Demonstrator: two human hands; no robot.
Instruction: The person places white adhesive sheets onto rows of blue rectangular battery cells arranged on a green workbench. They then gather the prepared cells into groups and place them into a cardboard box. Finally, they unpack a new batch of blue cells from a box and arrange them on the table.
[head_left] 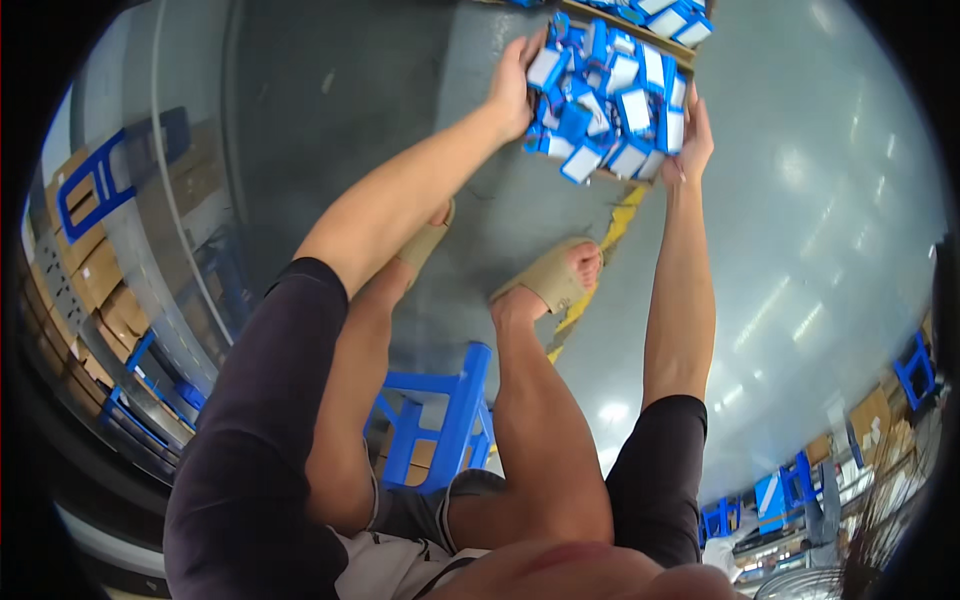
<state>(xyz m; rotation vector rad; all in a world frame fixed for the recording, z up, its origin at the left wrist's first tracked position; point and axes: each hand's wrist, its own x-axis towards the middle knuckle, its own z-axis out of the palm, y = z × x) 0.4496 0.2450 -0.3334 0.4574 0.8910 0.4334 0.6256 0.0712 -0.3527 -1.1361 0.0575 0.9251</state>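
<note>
At the top of the view I hold a cardboard box [612,177] heaped with small blue-and-white packets [634,108], lying at mixed angles. My left hand [514,88] grips the left side of the box, its fingers partly hidden by the side and contents. On the opposite side, my right hand [692,140] clasps the near right corner, with some fingers out of sight under or behind it. Both arms are stretched out away from my body.
Just beyond stands another box of similar packets [668,18]. I sit above a blue plastic stool [440,430]. A yellow floor line [573,310] runs past my sandalled foot [555,275]. Cartons [100,275] stand at the left; blue stools [795,480] are at the lower right.
</note>
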